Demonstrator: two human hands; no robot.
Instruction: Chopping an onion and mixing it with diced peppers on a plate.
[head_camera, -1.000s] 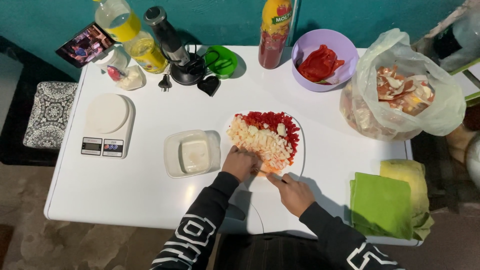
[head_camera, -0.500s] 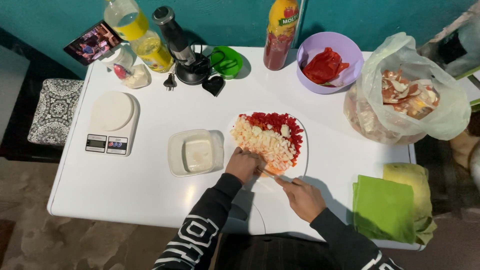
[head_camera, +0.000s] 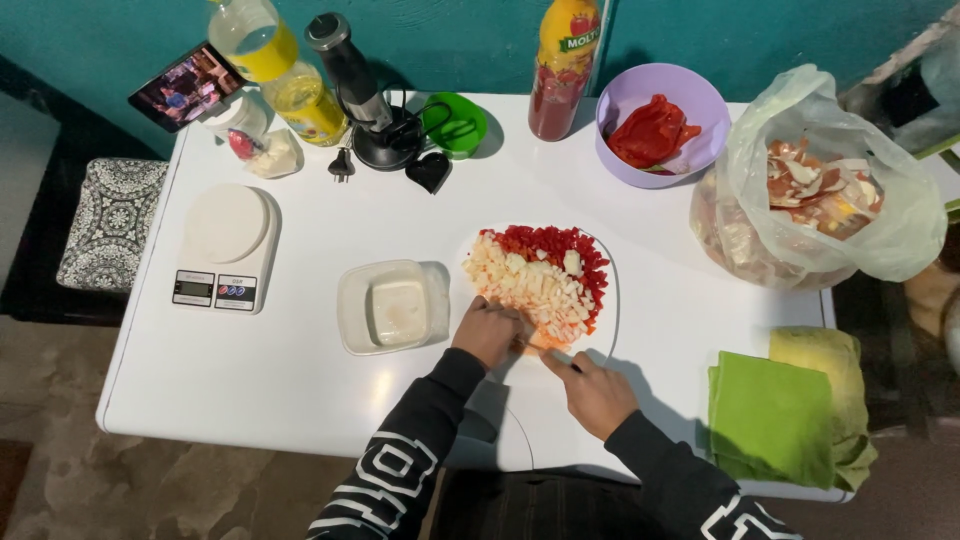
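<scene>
At the lower middle of the frame, both forearms, in dark sleeves with white lettering, are stretched up from the bottom edge toward a white cutting board (head_camera: 604, 300) on the white worktop (head_camera: 300, 390). The left hand (head_camera: 487, 331) is laid knuckles-up at the board's lower left edge, its fingers curled closed over a small orange piece of food (head_camera: 533, 343) that is mostly hidden beneath them. The right hand (head_camera: 596, 390) is set just right of and below it, fingers closed around what appears to be a knife handle, the blade being too hidden to make out. On the board, just above the hands, a heap of pale diced pieces (head_camera: 530, 285) is piled against red diced pieces (head_camera: 548, 243). A clear plastic tub (head_camera: 390, 306) is seen just left of the left hand.
</scene>
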